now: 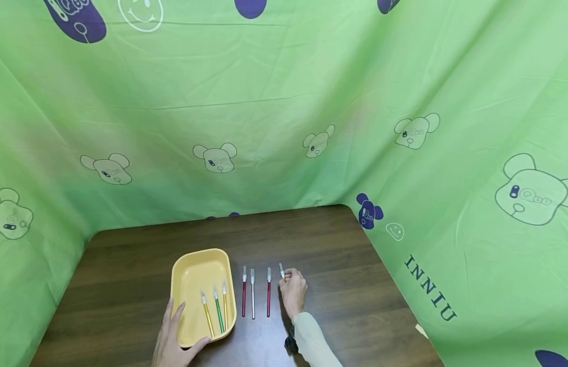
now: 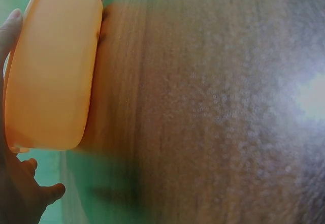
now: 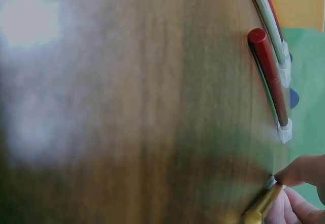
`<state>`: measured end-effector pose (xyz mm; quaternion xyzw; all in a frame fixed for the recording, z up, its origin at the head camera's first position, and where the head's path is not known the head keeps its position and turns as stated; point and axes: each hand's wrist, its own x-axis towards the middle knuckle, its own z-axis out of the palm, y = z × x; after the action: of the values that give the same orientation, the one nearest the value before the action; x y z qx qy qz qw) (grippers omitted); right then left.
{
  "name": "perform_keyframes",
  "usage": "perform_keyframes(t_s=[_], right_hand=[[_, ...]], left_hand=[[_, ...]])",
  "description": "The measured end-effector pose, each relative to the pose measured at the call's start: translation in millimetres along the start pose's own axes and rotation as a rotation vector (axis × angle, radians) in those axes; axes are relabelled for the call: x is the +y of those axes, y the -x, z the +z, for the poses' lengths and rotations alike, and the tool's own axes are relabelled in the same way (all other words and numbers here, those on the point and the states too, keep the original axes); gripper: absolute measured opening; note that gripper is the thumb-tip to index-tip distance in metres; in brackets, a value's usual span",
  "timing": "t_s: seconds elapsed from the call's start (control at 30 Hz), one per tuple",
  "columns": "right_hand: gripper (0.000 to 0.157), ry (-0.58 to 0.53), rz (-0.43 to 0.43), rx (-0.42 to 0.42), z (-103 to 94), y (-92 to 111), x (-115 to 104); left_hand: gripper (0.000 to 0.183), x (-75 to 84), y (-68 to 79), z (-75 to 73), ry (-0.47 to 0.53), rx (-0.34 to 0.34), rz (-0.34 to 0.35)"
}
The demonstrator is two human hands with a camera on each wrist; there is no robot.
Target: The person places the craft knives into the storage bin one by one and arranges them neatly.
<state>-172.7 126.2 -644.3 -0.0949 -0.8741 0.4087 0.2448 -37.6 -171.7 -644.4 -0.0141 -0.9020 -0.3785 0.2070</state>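
Observation:
My left hand [image 1: 171, 336] rests spread against the left and near rim of a yellow tray [image 1: 187, 260], also seen from the side in the left wrist view. Inside the tray lie a green craft knife [image 1: 218, 309] and two gold ones [image 1: 207, 315], [image 1: 225, 306], all with clear caps. To the right of the tray, my right hand [image 1: 293, 291] pinches a gold craft knife [image 3: 265, 203] near its capped end, low over the tabletop. Between tray and hand lie a red craft knife [image 1: 244, 295], a silver one [image 1: 253, 298] and another red one [image 1: 268, 295], roughly parallel.
A dark wooden table [image 1: 352, 285] bears everything. Green printed cloth [image 1: 265, 112] hangs behind it and along both sides. A small pale piece [image 1: 422, 331] lies at the table's right edge.

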Motion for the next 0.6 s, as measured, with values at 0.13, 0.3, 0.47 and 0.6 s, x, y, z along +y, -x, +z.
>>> perform_keyframes(t_s=[0.13,0.3,0.47,0.6], right_hand=[[0.023,0.003,0.025,-0.003,0.3,0.3,-1.4],[0.023,0.003,0.025,-0.008,-1.1,0.5,-7.9],[0.022,-0.040,0.084,-0.036,-1.8,-3.1,-17.1],[0.021,-0.150,0.183,-0.073,-2.1,-4.5,-28.2]], left_hand=[[0.107,-0.5,-0.3,0.6,-0.002,0.000,0.001],[0.106,0.0,-0.9,0.6,-0.005,-0.001,0.003],[0.106,-1.0,-1.0,0.9,-0.006,0.000,0.006],[0.106,-1.6,-1.3,0.6,0.000,0.000,0.009]])
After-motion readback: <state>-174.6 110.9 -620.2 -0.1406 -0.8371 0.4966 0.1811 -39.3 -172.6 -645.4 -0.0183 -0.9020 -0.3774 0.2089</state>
